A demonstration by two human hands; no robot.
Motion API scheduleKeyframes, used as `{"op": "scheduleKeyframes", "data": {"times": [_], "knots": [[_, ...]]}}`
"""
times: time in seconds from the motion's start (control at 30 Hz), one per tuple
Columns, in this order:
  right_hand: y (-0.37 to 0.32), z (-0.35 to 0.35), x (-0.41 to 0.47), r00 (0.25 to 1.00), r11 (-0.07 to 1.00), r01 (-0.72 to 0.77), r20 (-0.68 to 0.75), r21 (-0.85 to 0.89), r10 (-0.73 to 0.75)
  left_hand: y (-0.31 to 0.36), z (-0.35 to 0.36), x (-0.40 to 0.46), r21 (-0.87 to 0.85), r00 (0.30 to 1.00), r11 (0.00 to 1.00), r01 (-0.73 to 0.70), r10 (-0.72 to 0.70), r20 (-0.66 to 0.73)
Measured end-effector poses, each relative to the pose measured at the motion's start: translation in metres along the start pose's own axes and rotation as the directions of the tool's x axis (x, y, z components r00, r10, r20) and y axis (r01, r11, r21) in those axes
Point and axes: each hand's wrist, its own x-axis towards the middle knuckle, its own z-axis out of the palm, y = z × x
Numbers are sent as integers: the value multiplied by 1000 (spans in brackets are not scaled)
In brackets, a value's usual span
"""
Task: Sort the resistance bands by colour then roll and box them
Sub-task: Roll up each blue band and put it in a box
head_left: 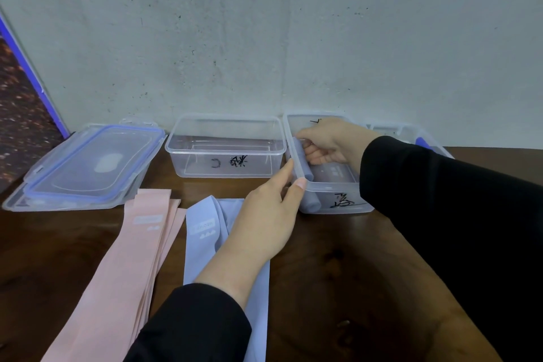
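Bare wall and dark tabletop.
A pale, speckled concrete wall [264,32] filled the upper frame before me; a dark brown wooden table [338,273] spread across the lower half; at far left leaned a purple-edged panel [26,67].

Soft even light, wide-angle edge distortion
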Motion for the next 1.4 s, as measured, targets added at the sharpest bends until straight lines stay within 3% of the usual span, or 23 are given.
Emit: {"op": "scheduleKeyframes", "data": {"times": [0.1,0.87,0.93,1.0,1.1,1.17,1.27,1.33,1.4], "knots": [[0,-4,-3,999,998,4,-43,-55,-6,1,0,-1,17,1000,1000,-11,11,-1],[8,-7,-21,999,994,44,36,-96,-41,-2,1,0,-20,999,999,-29,29,-17],[8,-9,-24,993,975,104,-39,-196,-114,-2,1,0,-20,997,998,-57,56,-52],[5,-13,-33,941,898,209,-170,-388,-292,2,0,-3,-11,982,991,-130,127,-141],[-2,-13,-65,767,834,400,-359,-380,-532,15,-5,-13,93,862,959,-269,283,-421],[-6,-7,-96,670,788,543,-416,-290,-615,28,-11,-16,27,837,969,-245,226,-499],[-6,12,-140,616,720,661,-395,-212,-682,54,-34,-18,-306,850,946,-112,-68,-523],[-1,29,-156,623,703,687,-350,-185,-700,69,-58,-22,-512,835,857,-63,-236,-498],[6,51,-162,683,719,676,-227,-163,-694,68,-81,-30,-498,823,866,-30,-262,-504]]}}
